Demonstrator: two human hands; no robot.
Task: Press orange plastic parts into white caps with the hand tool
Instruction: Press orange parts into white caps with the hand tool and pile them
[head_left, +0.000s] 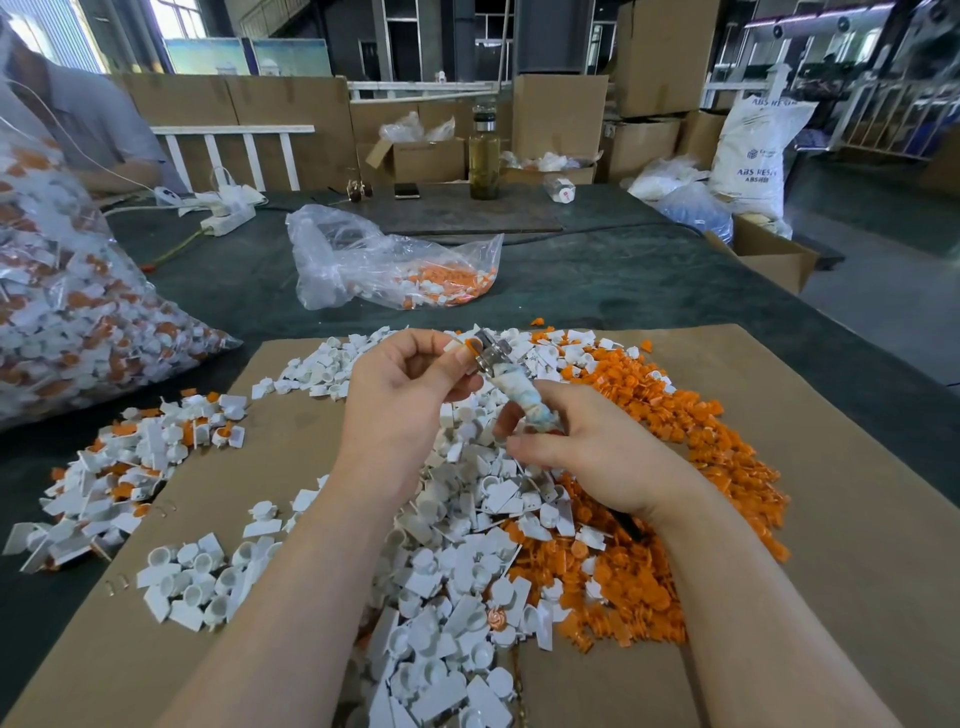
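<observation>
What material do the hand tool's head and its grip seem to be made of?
The hand tool: its head looks like bare metal, grey and shiny with bright glints. Its grip seems wrapped in cloth or tape, whitish with blue stains and spiral folds; which one is unclear.

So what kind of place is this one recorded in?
Most likely a factory or warehouse hand-assembly bench: stacked cardboard boxes, a resin sack, and heaps of white caps and orange parts on a cardboard sheet.

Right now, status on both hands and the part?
Left hand pinching white cap with orange part at tool head. Right hand gripping hand tool by wrapped handle. Nothing in the way.
</observation>
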